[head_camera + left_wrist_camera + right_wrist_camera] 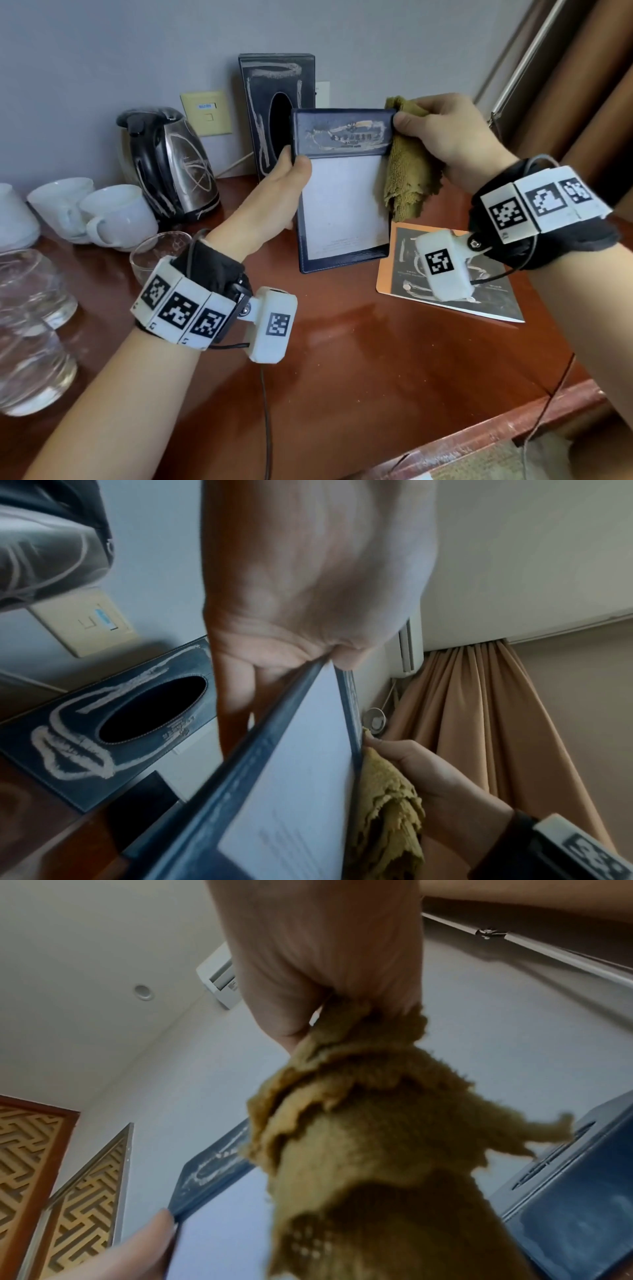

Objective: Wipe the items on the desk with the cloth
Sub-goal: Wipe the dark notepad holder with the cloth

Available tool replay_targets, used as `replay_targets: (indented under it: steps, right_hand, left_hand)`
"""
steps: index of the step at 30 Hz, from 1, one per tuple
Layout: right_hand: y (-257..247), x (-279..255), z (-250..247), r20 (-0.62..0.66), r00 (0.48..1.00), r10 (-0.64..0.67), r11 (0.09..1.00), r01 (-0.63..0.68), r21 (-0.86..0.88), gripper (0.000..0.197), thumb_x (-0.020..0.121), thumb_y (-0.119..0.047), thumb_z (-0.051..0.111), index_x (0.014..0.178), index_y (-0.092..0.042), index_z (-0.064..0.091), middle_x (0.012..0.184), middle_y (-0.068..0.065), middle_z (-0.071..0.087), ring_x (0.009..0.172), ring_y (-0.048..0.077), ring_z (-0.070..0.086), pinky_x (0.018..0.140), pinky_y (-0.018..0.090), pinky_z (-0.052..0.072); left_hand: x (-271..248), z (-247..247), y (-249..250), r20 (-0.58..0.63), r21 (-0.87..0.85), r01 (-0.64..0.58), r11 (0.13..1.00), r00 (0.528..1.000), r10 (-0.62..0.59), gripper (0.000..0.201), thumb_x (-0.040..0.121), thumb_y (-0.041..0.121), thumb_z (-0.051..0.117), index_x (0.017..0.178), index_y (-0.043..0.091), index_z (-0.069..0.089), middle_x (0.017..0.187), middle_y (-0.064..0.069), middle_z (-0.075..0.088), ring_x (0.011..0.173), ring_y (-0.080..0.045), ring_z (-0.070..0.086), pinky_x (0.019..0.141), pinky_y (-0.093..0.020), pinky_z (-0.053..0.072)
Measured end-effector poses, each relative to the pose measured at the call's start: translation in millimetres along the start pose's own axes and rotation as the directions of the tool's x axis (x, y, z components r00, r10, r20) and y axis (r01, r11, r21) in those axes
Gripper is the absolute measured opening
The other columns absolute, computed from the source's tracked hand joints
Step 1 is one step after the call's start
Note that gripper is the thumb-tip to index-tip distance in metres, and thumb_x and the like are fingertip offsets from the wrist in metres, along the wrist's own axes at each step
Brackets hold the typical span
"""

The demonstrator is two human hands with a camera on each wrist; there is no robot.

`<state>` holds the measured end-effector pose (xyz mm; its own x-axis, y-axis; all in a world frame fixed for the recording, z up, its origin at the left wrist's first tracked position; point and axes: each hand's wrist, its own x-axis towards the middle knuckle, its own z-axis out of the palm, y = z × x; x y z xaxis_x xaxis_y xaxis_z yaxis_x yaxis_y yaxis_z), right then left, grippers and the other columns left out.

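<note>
My left hand (287,178) grips the left edge of a dark blue notepad holder (342,192), held upright above the desk, thumb on its front. White smears mark its top band; a white paper pad fills the lower part. My right hand (442,133) holds an olive-yellow cloth (407,174) bunched at the holder's top right corner, with the thumb on the corner. The cloth (359,1150) hangs down from the fist in the right wrist view. The left wrist view shows the holder (274,791) edge-on with the cloth (387,804) beside it.
A smeared dark tissue box (277,113) stands at the wall behind. A steel kettle (171,161), two white cups (113,216) and several glasses (34,308) crowd the left. A smeared card (448,287) lies on the red-brown desk (342,359) at right. Curtain at far right.
</note>
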<state>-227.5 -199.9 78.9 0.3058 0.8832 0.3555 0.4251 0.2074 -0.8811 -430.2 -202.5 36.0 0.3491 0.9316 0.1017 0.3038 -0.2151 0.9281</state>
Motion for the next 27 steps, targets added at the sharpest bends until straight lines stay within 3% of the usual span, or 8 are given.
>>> replay_targets:
  steps: [3,8,11,14,15,18,24,27]
  right_hand:
    - [0,-2,3,0.017,0.999,-0.027,1.000,0.027,0.006,0.006,0.089,-0.012,0.060,0.091,-0.010,0.066,0.072,0.000,0.060,0.066,0.013,0.057,0.074,0.034,0.052]
    - [7,1,6,-0.129,0.981,-0.142,0.982,0.124,-0.144,0.029,0.086,-0.018,0.065,0.114,-0.011,0.061,0.094,-0.002,0.058,0.086,0.010,0.057,0.080,0.021,0.047]
    - [7,-3,4,-0.259,0.898,-0.355,0.919,0.286,-0.270,0.034,0.081,-0.015,0.065,0.113,-0.007,0.059,0.102,0.001,0.051,0.092,0.006,0.048,0.082,0.012,0.039]
    - [3,-14,10,-0.130,0.786,-0.604,0.772,0.536,-0.341,0.025,0.075,-0.010,0.066,0.099,-0.002,0.065,0.098,0.003,0.050,0.083,-0.004,0.044,0.079,-0.001,0.029]
    - [3,-15,13,-0.015,0.766,-0.643,0.717,0.595,-0.363,0.024,0.075,-0.010,0.067,0.098,-0.003,0.068,0.099,0.006,0.053,0.089,0.000,0.048,0.083,0.001,0.031]
    - [16,-10,15,0.233,0.708,-0.666,0.546,0.676,-0.495,0.027,0.082,-0.015,0.063,0.107,-0.006,0.070,0.110,0.019,0.058,0.100,0.035,0.055,0.089,0.032,0.041]
    - [38,-9,10,0.226,0.725,-0.650,0.526,0.644,-0.555,0.040,0.084,-0.004,0.056,0.124,-0.007,0.061,0.120,0.026,0.053,0.103,0.047,0.051,0.090,0.045,0.042]
    - [29,-12,17,0.199,0.656,-0.728,0.458,0.681,-0.572,0.033,0.085,-0.001,0.050,0.114,-0.001,0.065,0.111,0.027,0.059,0.090,0.045,0.055,0.078,0.038,0.043]
  left_hand:
    - [0,-4,2,-0.054,-0.101,-0.069,0.993,0.997,0.063,0.024,0.106,0.033,0.024,0.118,0.047,0.039,0.103,0.030,0.054,0.082,0.015,0.058,0.064,-0.025,0.054]
    - [2,1,2,-0.153,-0.219,-0.051,0.974,0.988,0.017,0.027,0.106,0.027,0.028,0.097,0.042,0.049,0.091,0.025,0.058,0.070,0.009,0.058,0.072,-0.035,0.054]
    - [3,3,0,-0.174,-0.234,-0.034,0.972,0.985,-0.008,0.024,0.106,0.027,0.028,0.102,0.040,0.047,0.089,0.024,0.058,0.064,0.011,0.059,0.068,-0.033,0.055]
    - [5,1,-1,-0.168,-0.238,-0.013,0.971,0.985,-0.028,0.022,0.106,0.027,0.028,0.109,0.038,0.047,0.091,0.023,0.057,0.072,0.007,0.058,0.074,-0.037,0.054]
    - [6,0,-1,-0.159,-0.236,-0.007,0.972,0.987,-0.032,0.022,0.106,0.027,0.028,0.109,0.038,0.047,0.092,0.023,0.057,0.076,0.004,0.057,0.076,-0.039,0.053]
    - [5,0,1,-0.150,-0.254,-0.014,0.967,0.988,-0.025,0.023,0.106,0.026,0.030,0.104,0.039,0.048,0.093,0.022,0.057,0.079,0.001,0.056,0.079,-0.040,0.052]
    - [5,2,1,-0.185,-0.265,-0.053,0.963,0.983,0.003,0.024,0.106,0.024,0.029,0.107,0.039,0.048,0.092,0.024,0.058,0.068,0.011,0.059,0.069,-0.034,0.055]
    - [4,7,1,-0.179,-0.223,-0.068,0.972,0.983,0.028,0.027,0.106,0.024,0.028,0.103,0.042,0.048,0.095,0.022,0.059,0.078,0.003,0.059,0.079,-0.044,0.054]
